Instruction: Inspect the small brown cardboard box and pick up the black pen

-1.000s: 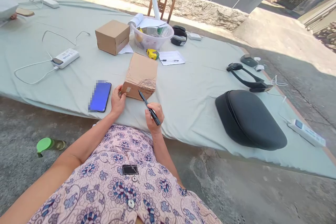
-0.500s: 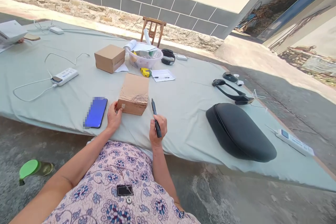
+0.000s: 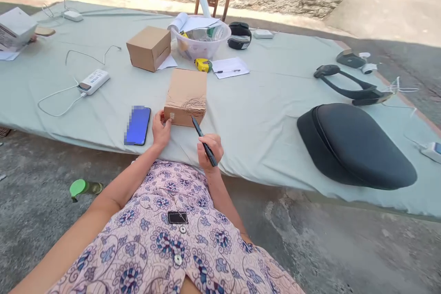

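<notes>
Cardboard box (image 3: 186,95) touching left fingers (image 3: 161,121), pen (image 3: 203,141) gripped right

Both bare forearms are reaching forward from the body, the left one stretching longer and angling inward, the right one bending more steeply upward. The left hand (image 3: 161,131) is lying palm down, fingers curling forward and thumb spreading to the side, fingertips pressing against something ahead. The right hand (image 3: 209,150) is closing in a writing grip, thumb and forefinger pinching together, knuckles facing up, wrist bending slightly toward the left hand.
</notes>
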Demonstrator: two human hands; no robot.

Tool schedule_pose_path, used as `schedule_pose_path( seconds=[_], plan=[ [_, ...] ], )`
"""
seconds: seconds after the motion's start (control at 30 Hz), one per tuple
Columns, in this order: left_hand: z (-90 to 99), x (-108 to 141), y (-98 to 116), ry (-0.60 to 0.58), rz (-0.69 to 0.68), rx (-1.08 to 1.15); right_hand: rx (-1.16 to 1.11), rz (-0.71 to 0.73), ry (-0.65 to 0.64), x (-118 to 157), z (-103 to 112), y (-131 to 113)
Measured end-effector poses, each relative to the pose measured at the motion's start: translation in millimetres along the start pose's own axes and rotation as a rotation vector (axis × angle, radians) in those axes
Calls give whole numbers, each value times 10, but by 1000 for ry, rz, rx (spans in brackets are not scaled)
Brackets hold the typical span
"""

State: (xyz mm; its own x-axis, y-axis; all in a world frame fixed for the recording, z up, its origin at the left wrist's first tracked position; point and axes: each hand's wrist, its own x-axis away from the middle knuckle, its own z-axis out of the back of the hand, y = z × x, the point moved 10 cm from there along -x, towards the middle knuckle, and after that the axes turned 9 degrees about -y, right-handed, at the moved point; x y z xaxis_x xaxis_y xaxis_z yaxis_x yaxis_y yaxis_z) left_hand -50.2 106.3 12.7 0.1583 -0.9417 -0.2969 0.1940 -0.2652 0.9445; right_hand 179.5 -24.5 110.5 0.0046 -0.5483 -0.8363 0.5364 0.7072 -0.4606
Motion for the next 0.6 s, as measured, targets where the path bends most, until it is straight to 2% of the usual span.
schedule_pose_path(
  seconds=[0.07, 0.27, 0.43, 0.5, 0.6],
  plan=[
    [-7, -11, -28, -5, -5, 5, -27, 11, -73, 2, -137, -48],
    [-11, 1, 21, -22, -33, -8, -45, -16, -174, -109, -305, 50],
    [-19, 23, 97, -29, -21, -34, 30, -131, -330, -57, -508, 187],
    [-18, 24, 108, -26, -17, -37, 27, -162, -341, -13, -511, 230],
    [-17, 19, 87, -21, -8, -23, 55, -214, -257, 41, -377, 312]
  ],
)
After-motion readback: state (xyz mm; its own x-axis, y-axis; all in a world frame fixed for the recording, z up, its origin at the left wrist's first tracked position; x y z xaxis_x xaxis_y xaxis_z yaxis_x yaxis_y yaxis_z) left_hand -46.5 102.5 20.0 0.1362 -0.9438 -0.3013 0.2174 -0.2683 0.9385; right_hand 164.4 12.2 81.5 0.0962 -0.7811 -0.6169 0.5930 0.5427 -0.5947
